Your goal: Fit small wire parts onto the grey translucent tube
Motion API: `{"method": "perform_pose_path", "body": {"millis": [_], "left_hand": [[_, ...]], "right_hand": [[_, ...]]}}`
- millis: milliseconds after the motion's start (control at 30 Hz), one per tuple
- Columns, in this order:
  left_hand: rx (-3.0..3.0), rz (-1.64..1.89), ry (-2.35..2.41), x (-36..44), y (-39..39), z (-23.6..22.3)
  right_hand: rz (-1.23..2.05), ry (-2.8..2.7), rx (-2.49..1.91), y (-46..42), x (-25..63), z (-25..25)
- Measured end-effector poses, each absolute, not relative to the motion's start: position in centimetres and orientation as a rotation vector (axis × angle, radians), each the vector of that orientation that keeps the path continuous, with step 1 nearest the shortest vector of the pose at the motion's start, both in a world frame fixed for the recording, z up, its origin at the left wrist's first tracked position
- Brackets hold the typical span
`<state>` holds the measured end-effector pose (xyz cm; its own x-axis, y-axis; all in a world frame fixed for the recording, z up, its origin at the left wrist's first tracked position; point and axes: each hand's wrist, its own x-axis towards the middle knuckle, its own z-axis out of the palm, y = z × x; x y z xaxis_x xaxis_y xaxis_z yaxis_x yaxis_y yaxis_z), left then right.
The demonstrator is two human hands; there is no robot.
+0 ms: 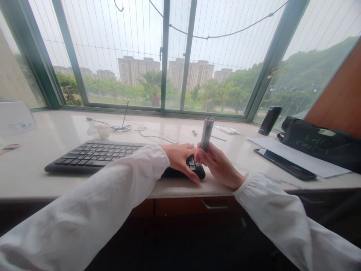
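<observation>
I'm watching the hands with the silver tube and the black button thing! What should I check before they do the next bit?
1. Right hand holding the silver metal cylinder: ok, fingers wrap it and it stands upright.
2. Left hand on the black button gadget: ok, fingers lie across it.
3. Cylinder's bottom end lined up with the gadget: cannot tell, the right hand's fingers hide it.
4. Gadget well back from the front edge of the marble counter: not ok, it sits quite close to that edge.
5. Dark phone or tablet away from the hands: ok, it lies apart, off to the right.
</observation>
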<state>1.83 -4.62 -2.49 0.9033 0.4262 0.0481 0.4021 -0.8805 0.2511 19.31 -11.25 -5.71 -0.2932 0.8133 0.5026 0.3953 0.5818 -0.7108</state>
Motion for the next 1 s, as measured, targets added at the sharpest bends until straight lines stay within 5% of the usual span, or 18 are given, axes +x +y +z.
{"method": "perform_pose_path", "body": {"millis": [233, 1000], "left_hand": [[2.808, 0.117, 0.774, 1.86, -4.66, -2.61], [2.836, 0.132, 0.699, 1.83, -4.3, -2.84]], "right_hand": [[0.261, -1.884, -1.129, -11.56, 18.52, -5.51], [0.142, -2.017, -1.089, -10.96, 18.7, -5.76]]}}
